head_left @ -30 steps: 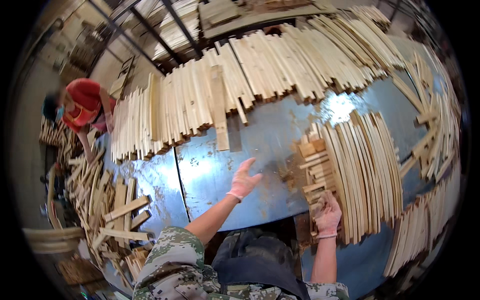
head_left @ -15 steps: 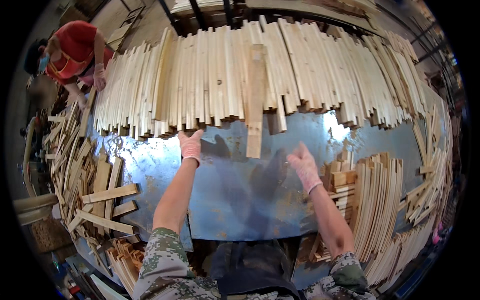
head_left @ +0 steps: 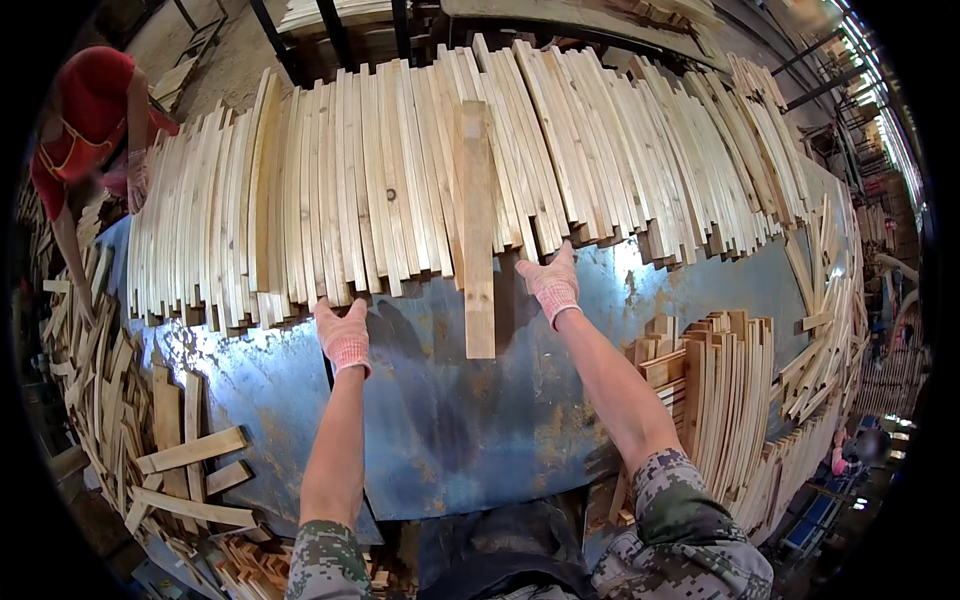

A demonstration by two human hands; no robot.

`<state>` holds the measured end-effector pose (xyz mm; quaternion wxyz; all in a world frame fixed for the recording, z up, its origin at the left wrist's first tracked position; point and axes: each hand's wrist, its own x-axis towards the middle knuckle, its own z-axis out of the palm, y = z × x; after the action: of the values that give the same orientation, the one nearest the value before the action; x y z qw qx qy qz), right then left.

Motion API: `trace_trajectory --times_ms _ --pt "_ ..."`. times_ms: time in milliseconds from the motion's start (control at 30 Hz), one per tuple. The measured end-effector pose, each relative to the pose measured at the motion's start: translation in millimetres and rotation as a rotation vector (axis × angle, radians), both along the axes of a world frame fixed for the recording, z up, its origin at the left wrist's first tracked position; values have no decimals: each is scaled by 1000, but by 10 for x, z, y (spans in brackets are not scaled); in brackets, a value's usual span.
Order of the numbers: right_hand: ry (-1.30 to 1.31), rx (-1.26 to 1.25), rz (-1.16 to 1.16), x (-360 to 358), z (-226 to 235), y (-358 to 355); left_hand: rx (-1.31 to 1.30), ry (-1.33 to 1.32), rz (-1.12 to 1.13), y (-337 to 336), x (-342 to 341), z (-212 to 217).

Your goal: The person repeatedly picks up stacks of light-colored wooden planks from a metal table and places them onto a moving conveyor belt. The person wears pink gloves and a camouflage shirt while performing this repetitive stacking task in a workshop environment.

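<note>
A long row of wooden strips (head_left: 360, 180), packed side by side with uneven near ends, lies across the table. One wider board (head_left: 480, 230) rests on top of the row, its near end jutting over the table. To the left of this board, my left hand (head_left: 343, 338), in a pinkish glove, is at the strips' near ends with thumb and fingers apart. My right hand (head_left: 553, 287), gloved alike, is on the board's other side, fingers spread against or just short of the strip ends; exact contact is hard to see. Neither hand grips anything.
The metal table (head_left: 440, 430) has a worn blue-grey top. Loose offcuts (head_left: 190, 445) pile up at the left. Stacked short strips (head_left: 735, 400) stand at the right, with scattered sticks (head_left: 820, 340) beyond. A co-worker in red (head_left: 95, 110) bends over the far left end.
My right hand has moved forward and left from over the table to the strip ends, its fingers spreading. My left hand stays at the ends. The co-worker's arm has reached down toward the offcuts.
</note>
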<state>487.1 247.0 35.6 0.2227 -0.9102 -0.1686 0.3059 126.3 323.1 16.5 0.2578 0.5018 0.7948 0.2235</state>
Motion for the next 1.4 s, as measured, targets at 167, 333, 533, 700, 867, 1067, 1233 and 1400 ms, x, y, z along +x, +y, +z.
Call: trace_trajectory --times_ms 167,333,533,700,867,1067,1233,1400 --pt "20 -58 -43 -12 103 142 -74 38 -75 -26 23 210" --pt "-43 -81 -11 71 -8 161 -74 46 -151 16 150 172" --pt "-112 -60 54 82 -83 35 72 54 -210 -13 41 -97" --pt "-83 93 31 -283 112 -651 155 -12 -212 -794 -205 35" --pt "-9 17 -35 -854 271 -1928 90 -24 -177 -2078 -748 91" --pt "19 -209 -59 -1544 316 -4013 -51 -86 -140 -3769 -1391 263" --pt "81 -182 -44 -1708 352 -4904 -148 -29 -186 -4630 -1683 309" --pt "165 -116 192 -1433 602 -4881 -172 27 -311 -4318 -1603 509"
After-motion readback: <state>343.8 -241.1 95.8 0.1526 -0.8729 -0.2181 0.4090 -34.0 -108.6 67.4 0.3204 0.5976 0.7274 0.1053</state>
